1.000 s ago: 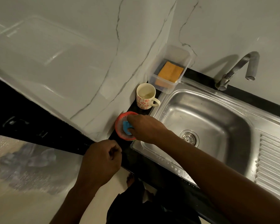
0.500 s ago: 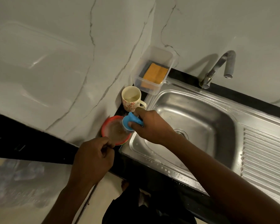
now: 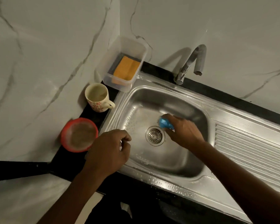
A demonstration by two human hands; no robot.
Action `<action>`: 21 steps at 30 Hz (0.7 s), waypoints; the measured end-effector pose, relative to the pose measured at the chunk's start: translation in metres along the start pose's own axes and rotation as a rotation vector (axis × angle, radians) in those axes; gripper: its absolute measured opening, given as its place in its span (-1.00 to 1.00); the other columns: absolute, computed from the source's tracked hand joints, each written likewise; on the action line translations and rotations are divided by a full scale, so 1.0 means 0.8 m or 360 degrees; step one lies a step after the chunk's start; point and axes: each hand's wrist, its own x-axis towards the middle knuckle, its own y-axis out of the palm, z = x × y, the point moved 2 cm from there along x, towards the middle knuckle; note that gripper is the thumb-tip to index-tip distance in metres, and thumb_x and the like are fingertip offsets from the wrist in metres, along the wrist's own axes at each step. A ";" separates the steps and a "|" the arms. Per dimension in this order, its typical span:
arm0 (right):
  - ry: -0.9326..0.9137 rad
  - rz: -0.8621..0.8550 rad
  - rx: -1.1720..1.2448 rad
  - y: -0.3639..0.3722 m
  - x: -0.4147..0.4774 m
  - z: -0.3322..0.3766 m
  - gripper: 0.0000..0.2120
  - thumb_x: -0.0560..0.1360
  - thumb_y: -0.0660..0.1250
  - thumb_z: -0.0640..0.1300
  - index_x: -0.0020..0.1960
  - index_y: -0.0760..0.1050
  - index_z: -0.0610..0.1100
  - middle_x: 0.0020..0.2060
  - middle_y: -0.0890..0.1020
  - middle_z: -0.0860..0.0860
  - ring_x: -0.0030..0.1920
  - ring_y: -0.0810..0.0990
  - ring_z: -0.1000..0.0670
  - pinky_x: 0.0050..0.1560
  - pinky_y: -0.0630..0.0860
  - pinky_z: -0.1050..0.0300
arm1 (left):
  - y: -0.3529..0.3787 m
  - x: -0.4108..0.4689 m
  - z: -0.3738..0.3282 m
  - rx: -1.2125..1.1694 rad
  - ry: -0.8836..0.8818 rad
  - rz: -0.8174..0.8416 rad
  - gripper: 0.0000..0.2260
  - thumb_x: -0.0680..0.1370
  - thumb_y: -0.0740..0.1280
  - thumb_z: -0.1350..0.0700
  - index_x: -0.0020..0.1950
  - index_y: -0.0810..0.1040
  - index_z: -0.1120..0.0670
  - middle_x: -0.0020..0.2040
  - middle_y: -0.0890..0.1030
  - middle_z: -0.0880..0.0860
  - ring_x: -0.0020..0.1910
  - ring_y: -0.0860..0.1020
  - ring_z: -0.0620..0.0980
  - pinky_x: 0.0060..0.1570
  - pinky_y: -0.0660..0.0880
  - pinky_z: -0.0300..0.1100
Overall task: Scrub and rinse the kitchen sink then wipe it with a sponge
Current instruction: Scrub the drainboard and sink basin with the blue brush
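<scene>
Right hand [image 3: 184, 135] moved from red tub [image 3: 62, 139] into sink [image 3: 152, 97], gripping blue scrubber [image 3: 165, 123] beside drain [image 3: 154, 136]; left hand [image 3: 110, 151] fisted over rim.

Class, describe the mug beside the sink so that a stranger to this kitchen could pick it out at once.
Start at the steel sink and look to the black counter strip along its left edge. There, between a clear plastic tub and a red bowl, stands the mug: cream, red-flowered, the only one with a handle.
</scene>
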 end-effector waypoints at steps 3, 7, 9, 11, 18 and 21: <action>-0.0110 0.0145 -0.0448 0.014 0.041 -0.039 -0.44 0.64 0.33 -0.02 0.57 0.20 0.16 0.32 0.60 -0.07 -0.03 0.70 -0.13 -0.04 0.69 -0.09 | 0.020 0.007 -0.001 -0.0004 -0.0039 -0.0004 -0.82 0.48 0.31 0.07 -0.02 0.69 -0.05 -0.15 0.66 -0.18 -0.20 0.61 -0.17 -0.17 0.62 -0.09; -0.0317 0.0139 -0.0764 0.017 0.119 -0.051 -0.34 0.63 0.33 -0.06 0.62 0.11 0.16 0.27 0.58 -0.15 -0.07 0.68 -0.15 -0.15 0.69 -0.04 | 0.044 0.008 -0.003 -0.0027 -0.0115 -0.0034 -0.80 0.49 0.29 0.08 0.00 0.70 -0.02 -0.12 0.68 -0.17 -0.17 0.63 -0.17 -0.10 0.64 -0.11; -0.0452 0.0074 -0.0884 0.016 0.155 -0.040 -0.40 0.65 0.28 0.02 0.63 0.13 0.12 0.33 0.53 -0.18 0.00 0.67 -0.18 -0.19 0.62 0.00 | 0.055 0.005 -0.007 -0.0017 -0.0139 -0.0056 -0.80 0.50 0.29 0.07 0.01 0.70 -0.03 -0.13 0.68 -0.17 -0.19 0.63 -0.18 -0.11 0.63 -0.16; -0.0611 0.0082 -0.1011 0.019 0.186 -0.036 -0.43 0.66 0.27 0.02 0.62 0.19 0.04 0.39 0.50 -0.14 0.07 0.66 -0.18 -0.18 0.56 0.00 | 0.065 0.002 -0.012 -0.0018 -0.0155 -0.0075 -0.81 0.51 0.29 0.08 0.00 0.68 -0.04 -0.16 0.66 -0.19 -0.23 0.61 -0.18 -0.17 0.61 -0.18; -0.0422 0.0680 -0.1298 0.020 0.118 -0.146 -0.50 0.66 0.14 0.24 0.19 0.59 -0.16 -0.04 0.62 -0.14 0.01 0.62 -0.17 -0.01 0.54 -0.06 | 0.091 0.003 -0.022 -0.0075 -0.0160 -0.0038 -0.83 0.53 0.29 0.06 0.01 0.66 -0.07 -0.15 0.65 -0.20 -0.22 0.61 -0.15 -0.21 0.62 -0.11; -0.0142 0.0767 -0.1155 0.035 0.097 -0.179 -0.50 0.62 0.14 0.26 0.15 0.61 -0.12 -0.23 0.50 -0.05 -0.17 0.49 -0.06 -0.25 0.38 0.06 | 0.096 0.005 -0.024 -0.0079 -0.0146 -0.0042 -0.82 0.53 0.28 0.06 0.02 0.67 -0.07 -0.14 0.65 -0.19 -0.19 0.61 -0.15 -0.20 0.61 -0.13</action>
